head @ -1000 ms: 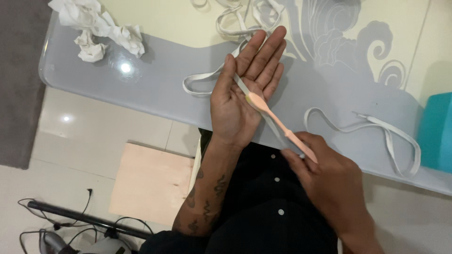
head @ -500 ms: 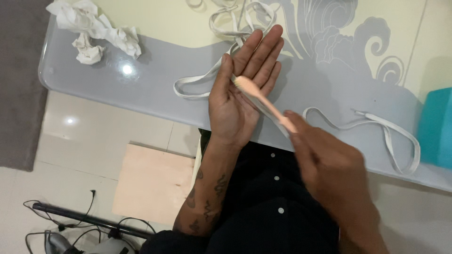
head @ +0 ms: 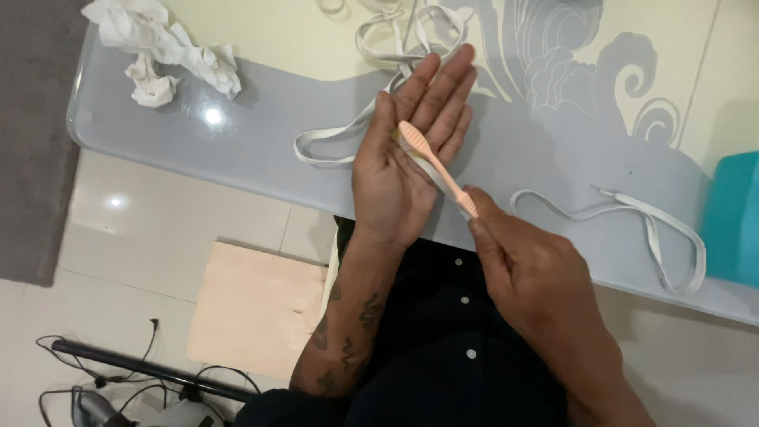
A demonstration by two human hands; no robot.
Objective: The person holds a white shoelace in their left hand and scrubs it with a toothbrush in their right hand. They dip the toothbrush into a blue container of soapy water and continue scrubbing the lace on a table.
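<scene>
left hand (head: 403,170) spread flat | right hand (head: 530,277) pinching toothbrush (head: 435,164) | bristles hidden against palm

A glossy grey glass-topped table (head: 261,134) with a pale yellow field and grey swirl pattern reflects a bright spot of lamp light. Below it lies a floor of shiny cream tiles (head: 134,229), also catching a light spot. A dark grey rug (head: 32,142) borders the left edge. A light wooden board (head: 257,308) rests on the tiles, near black cables (head: 118,372).
</scene>
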